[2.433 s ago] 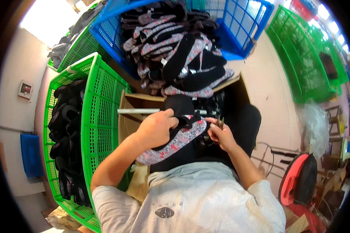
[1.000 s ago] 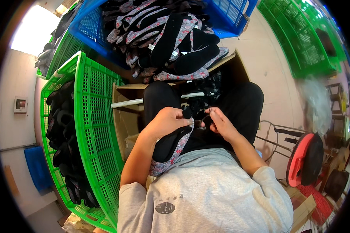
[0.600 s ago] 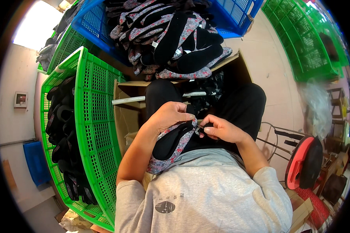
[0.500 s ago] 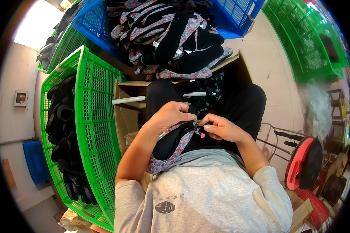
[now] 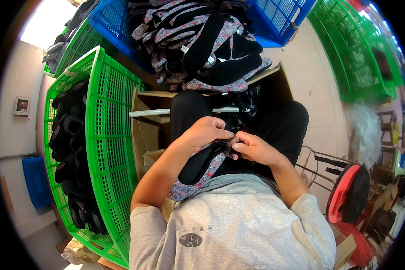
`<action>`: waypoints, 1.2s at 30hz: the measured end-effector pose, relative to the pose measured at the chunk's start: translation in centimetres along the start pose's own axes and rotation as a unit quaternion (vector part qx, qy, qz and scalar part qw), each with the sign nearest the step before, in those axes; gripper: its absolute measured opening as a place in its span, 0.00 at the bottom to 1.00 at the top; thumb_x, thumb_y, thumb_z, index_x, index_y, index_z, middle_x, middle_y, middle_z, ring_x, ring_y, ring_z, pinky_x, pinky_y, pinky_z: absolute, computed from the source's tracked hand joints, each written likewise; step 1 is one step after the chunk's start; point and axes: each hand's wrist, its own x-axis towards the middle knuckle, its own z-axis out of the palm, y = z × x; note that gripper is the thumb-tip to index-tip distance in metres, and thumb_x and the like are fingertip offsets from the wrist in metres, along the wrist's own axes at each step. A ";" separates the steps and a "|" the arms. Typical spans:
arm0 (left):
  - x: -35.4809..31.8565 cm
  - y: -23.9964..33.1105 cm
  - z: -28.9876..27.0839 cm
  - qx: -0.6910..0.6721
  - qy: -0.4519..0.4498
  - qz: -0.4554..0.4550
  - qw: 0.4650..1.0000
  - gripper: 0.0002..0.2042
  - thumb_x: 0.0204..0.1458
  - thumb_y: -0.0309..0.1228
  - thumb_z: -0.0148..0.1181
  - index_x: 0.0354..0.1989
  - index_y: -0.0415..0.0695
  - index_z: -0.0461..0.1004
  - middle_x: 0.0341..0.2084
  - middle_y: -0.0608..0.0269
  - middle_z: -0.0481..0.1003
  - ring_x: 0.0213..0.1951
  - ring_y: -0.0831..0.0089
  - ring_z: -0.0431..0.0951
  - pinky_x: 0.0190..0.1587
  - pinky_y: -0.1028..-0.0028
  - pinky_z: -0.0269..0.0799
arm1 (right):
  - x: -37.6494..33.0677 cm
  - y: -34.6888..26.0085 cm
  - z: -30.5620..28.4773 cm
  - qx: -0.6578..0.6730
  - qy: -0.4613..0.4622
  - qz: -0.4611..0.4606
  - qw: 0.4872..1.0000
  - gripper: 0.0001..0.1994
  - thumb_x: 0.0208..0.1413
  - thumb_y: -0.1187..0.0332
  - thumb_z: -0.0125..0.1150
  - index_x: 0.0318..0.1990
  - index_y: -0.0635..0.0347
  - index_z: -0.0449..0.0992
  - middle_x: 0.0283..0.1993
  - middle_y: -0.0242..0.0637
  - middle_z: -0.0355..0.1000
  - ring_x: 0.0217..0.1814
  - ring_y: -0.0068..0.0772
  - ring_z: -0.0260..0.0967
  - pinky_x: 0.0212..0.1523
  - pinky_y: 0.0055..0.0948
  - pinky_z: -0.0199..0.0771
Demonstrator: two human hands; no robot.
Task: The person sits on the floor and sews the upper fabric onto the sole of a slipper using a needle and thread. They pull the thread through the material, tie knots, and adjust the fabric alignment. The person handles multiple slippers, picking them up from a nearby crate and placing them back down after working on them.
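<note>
A floral-patterned slipper [image 5: 207, 169] with a black inside lies across my lap, its far end up between my hands. My left hand [image 5: 209, 131] is closed on that end, thumb stretched toward the tip. Right beside it, my right hand [image 5: 255, 147] is closed in a pinch at the slipper's dark edge, fingertips almost meeting the left thumb. Whatever small thing sits between the right fingertips is too small to make out. Past my knees rises a heap of similar slippers [image 5: 203, 42], floral and black, some with small white tags.
Blue crates [image 5: 114, 33] flank the heap. An open cardboard box [image 5: 141, 130] stands at my knees, a white bar [image 5: 149, 113] across it. Close on my left, a green crate [image 5: 114, 180] holds dark slippers [image 5: 71, 153]. A red-and-black round seat [image 5: 350, 193] and green crates [image 5: 346, 54] are at right.
My fingertips have drawn closer together at the slipper's end. A thin, shiny bit seen by the right fingers before is now hidden. The view has shifted slightly.
</note>
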 end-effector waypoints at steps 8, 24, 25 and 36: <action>0.0 0.2 0.2 -0.020 -0.002 0.008 1.000 0.12 0.51 0.25 0.66 0.18 0.43 0.70 0.18 0.73 0.67 0.22 0.84 0.65 0.26 0.79 0.59 | 0.3 0.3 0.2 0.031 0.015 0.009 0.999 0.06 0.68 0.65 0.49 0.43 0.56 0.67 0.31 0.30 0.71 0.20 0.10 0.50 0.21 0.13 0.50; 1.2 -1.0 0.3 -0.071 0.006 0.007 0.997 0.11 0.50 0.24 0.66 0.18 0.43 0.72 0.19 0.70 0.70 0.24 0.82 0.69 0.29 0.79 0.65 | 0.6 1.2 0.7 0.128 0.029 0.025 0.991 0.08 0.68 0.61 0.51 0.39 0.53 0.65 0.29 0.29 0.68 0.21 0.10 0.50 0.18 0.11 0.46; 1.2 -1.0 0.2 -0.070 0.005 0.008 0.998 0.11 0.50 0.24 0.66 0.18 0.43 0.72 0.18 0.71 0.70 0.24 0.82 0.68 0.29 0.79 0.64 | 0.6 1.3 0.7 0.128 0.028 0.023 0.991 0.08 0.68 0.61 0.51 0.39 0.53 0.65 0.29 0.29 0.67 0.20 0.10 0.50 0.18 0.11 0.46; 1.6 -1.4 0.4 -0.045 0.013 0.008 0.999 0.12 0.50 0.26 0.67 0.18 0.44 0.71 0.17 0.73 0.68 0.23 0.84 0.66 0.27 0.80 0.61 | 0.7 1.7 0.7 0.129 0.042 0.028 0.990 0.08 0.68 0.61 0.50 0.41 0.56 0.67 0.27 0.30 0.66 0.19 0.10 0.49 0.16 0.12 0.44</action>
